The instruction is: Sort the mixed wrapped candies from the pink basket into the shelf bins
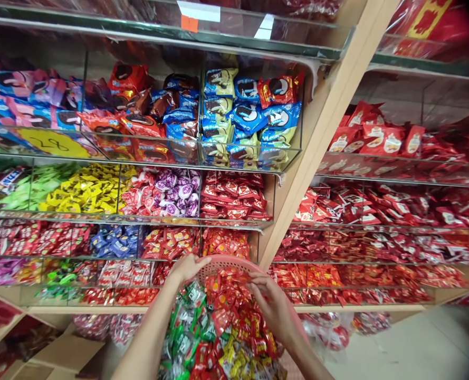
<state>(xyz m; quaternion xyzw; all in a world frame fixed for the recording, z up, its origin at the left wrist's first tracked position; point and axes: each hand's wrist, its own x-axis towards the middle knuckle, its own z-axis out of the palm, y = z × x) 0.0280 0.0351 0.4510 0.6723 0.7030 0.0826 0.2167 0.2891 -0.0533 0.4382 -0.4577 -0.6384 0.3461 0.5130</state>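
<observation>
Basket (227, 262) wanted steadying: left fingers (202, 261) clasped its rim; right fingers (259, 285) half-curled over red sweets (221, 300), hold unclear

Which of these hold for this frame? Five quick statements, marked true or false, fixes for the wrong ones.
1. The left hand is at the rim of the pink basket. True.
2. The right hand is well away from the basket. False: it is at the basket's right side, fingers over the contents.
3. The basket holds only green packets. False: red packets and yellow packets show too.
4. A yellow sign on the shelving reads 28. True.
5. On the shelf, the purple-wrapped candies sit left of the yellow-wrapped ones. False: they sit to the right.
</observation>
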